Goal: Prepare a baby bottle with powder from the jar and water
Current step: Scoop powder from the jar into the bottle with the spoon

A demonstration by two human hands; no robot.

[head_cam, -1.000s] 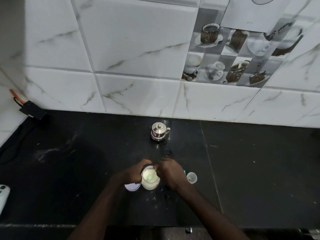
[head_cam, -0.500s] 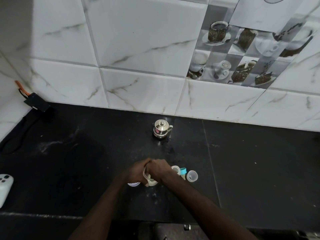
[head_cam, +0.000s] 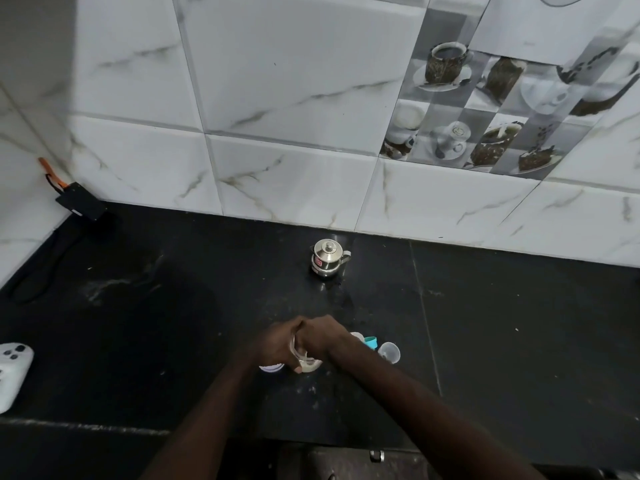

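Observation:
The small clear jar [head_cam: 309, 366] of white powder stands near the front of the black counter [head_cam: 519, 341], mostly hidden by my hands. My left hand [head_cam: 277, 344] grips its left side. My right hand [head_cam: 323, 336] is curled over the jar's mouth, and what its fingers hold is hidden. The jar's pale lid [head_cam: 271, 368] lies under my left wrist. Just right of my right hand sit a white bottle piece [head_cam: 356, 337], a teal piece [head_cam: 371, 342] and a clear cap [head_cam: 389, 351].
A small lidded steel pot [head_cam: 327, 259] stands behind the jar, near the tiled wall. A white controller [head_cam: 12, 372] lies at the counter's left edge. A black plug [head_cam: 80, 206] with a cable hangs in the back left corner.
The jar's open mouth showed a second ago. My right hand has since moved left over it, and both hands now close around the jar. The view has shifted slightly.

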